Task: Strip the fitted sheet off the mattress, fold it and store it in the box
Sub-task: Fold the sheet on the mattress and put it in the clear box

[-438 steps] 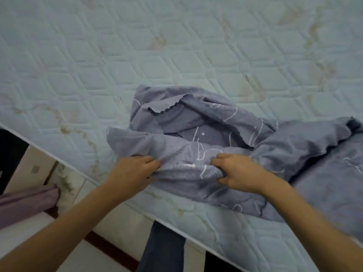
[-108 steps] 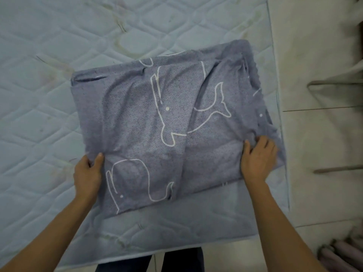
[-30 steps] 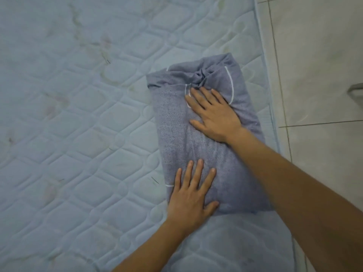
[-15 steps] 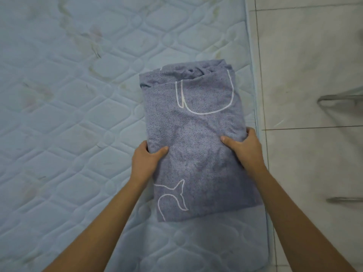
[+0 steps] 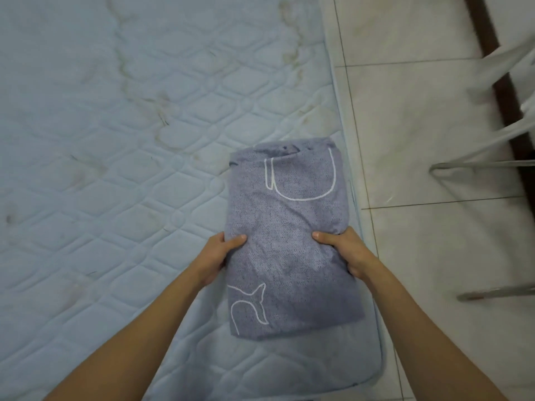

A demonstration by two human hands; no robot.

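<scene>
The grey-blue fitted sheet [image 5: 286, 235] with white line drawings is folded into a narrow, thick rectangle near the right edge of the bare quilted mattress [image 5: 115, 169]. My left hand [image 5: 215, 256] grips its left side, thumb on top and fingers underneath. On the opposite side my right hand [image 5: 344, 253] grips the bundle the same way. The sheet looks slightly lifted at its middle. No box is in view.
White tiled floor [image 5: 419, 111] runs along the mattress's right side. Thin metal legs of a stand [image 5: 477, 166] and a dark strip [image 5: 503, 82] cross the floor at the far right. The mattress spreads wide to the left.
A second ago both hands pressed flat on the folded sheet. They have since moved to its two sides and taken hold of it, and the view has shifted slightly.
</scene>
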